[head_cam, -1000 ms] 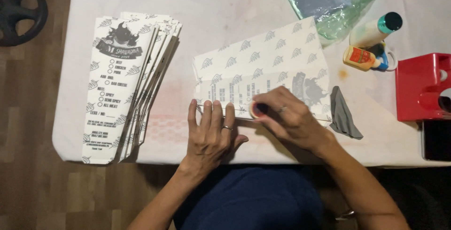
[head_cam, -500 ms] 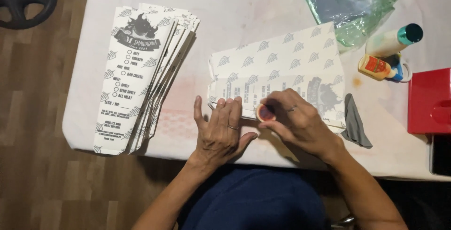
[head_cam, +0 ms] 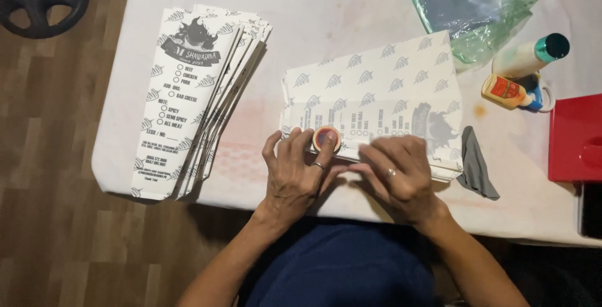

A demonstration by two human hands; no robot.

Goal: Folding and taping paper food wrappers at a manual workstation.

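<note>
We find a printed paper sheet [head_cam: 376,94] lying flat on the white table [head_cam: 351,6], right of a stack of printed bags [head_cam: 194,94]. The left hand [head_cam: 295,175] rests at the sheet's near edge, fingers together and pinched on a small tape roll [head_cam: 326,138]. The right hand [head_cam: 398,178] lies flat on the sheet beside it, fingers loosely spread, gripping nothing. A grey cloth [head_cam: 475,166] lies just right.

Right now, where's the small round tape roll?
In the head view the tape roll sits under the left hand's fingertips, on the near edge of the printed paper sheet, just left of the right hand.
</note>
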